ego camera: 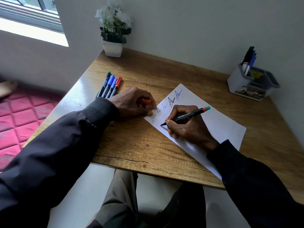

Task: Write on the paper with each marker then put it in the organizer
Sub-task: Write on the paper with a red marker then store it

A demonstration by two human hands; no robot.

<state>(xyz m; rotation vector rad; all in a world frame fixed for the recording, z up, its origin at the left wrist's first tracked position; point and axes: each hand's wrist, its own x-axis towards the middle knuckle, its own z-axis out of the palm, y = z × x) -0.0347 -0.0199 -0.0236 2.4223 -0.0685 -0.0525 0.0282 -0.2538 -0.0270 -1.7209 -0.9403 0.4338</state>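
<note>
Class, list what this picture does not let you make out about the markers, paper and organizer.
Head view:
Writing on the paper: too small to read.
Red cap: mostly covered by the left hand's fingers.
Markers in the organizer: lower parts hidden by its wall; count unclear.

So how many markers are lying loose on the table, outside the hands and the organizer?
4. They lie side by side near the table's left edge: a teal-ended marker, a blue-capped marker, a second blue-capped marker, a red-capped marker. The left hand hides their lower ends, possibly another.
</note>
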